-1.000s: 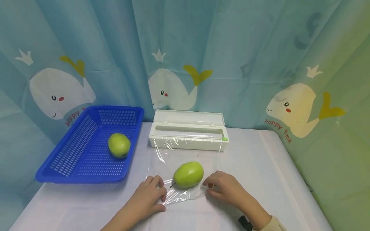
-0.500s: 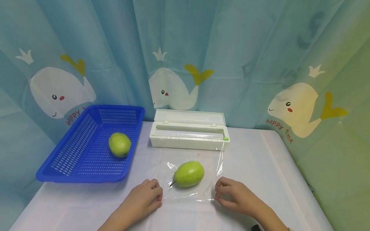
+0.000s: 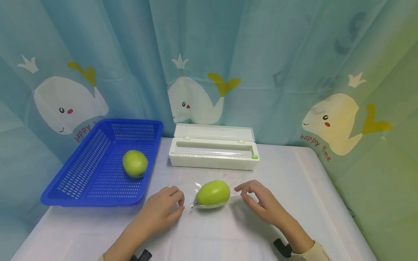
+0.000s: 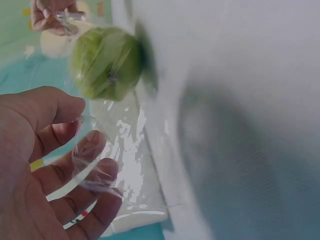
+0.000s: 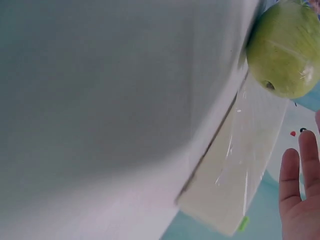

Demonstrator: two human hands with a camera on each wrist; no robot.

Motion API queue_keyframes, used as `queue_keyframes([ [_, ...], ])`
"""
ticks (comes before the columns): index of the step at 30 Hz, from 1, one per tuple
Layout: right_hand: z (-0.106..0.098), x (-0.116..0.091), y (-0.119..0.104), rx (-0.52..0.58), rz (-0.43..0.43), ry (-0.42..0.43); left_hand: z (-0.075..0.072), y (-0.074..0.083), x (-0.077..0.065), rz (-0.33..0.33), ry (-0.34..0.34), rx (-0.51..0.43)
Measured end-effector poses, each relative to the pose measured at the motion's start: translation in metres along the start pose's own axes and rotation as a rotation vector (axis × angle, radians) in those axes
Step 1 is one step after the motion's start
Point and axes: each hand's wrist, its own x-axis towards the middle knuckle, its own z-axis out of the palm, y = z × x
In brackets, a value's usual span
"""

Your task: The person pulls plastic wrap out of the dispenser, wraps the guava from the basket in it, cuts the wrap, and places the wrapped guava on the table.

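A green pear point(image 3: 213, 193) lies on the table, with clear plastic wrap point(image 3: 209, 207) folded up over its near side. My left hand point(image 3: 163, 208) is left of the pear and pinches the wrap between thumb and forefinger; in the left wrist view the film point(image 4: 92, 155) hangs across its other fingers. To the right of the pear, my right hand point(image 3: 261, 201) is raised with thumb and forefinger bent together on the wrap's other side. Its other fingers point(image 5: 290, 180) are stretched out. Behind the pear sits a white wrap dispenser point(image 3: 212, 162), lid up, with a roll inside.
A blue plastic basket point(image 3: 94, 200) at the left holds another green pear point(image 3: 135, 164). A green slider point(image 3: 254, 157) sits at the right end of the dispenser's front edge. A blue curtain point(image 3: 267, 54) with whale prints hangs behind the white table point(image 3: 287, 188).
Both hands first drew the wrap's near edge apart, the right hand moving outward. Since then the right hand has lifted away from me, and the near edge has come up over the pear.
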Motion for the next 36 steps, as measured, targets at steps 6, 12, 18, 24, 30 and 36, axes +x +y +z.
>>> queue_keyframes([
  [6, 0.012, 0.031, 0.016, 0.331, 0.131, -0.122, 0.000, -0.009, 0.013, -0.061, -0.041, -0.017],
  [12, 0.017, 0.045, 0.029, 0.408, 0.186, -0.153, 0.004, -0.016, 0.021, -0.160, -0.136, -0.057],
  [18, 0.018, 0.053, 0.026, 0.317, 0.229, -0.081, -0.006, -0.008, 0.024, -0.118, -0.362, -0.214],
  [24, 0.021, 0.058, 0.024, 0.293, 0.233, -0.052, -0.010, 0.021, 0.031, -0.159, -0.386, -0.260],
  [30, 0.022, 0.059, 0.024, 0.255, 0.252, -0.024, 0.015, 0.049, 0.057, -0.142, -0.189, -0.129],
  [36, 0.027, 0.062, 0.020, 0.248, 0.252, 0.002, 0.028, 0.054, 0.073, -0.146, -0.072, -0.069],
])
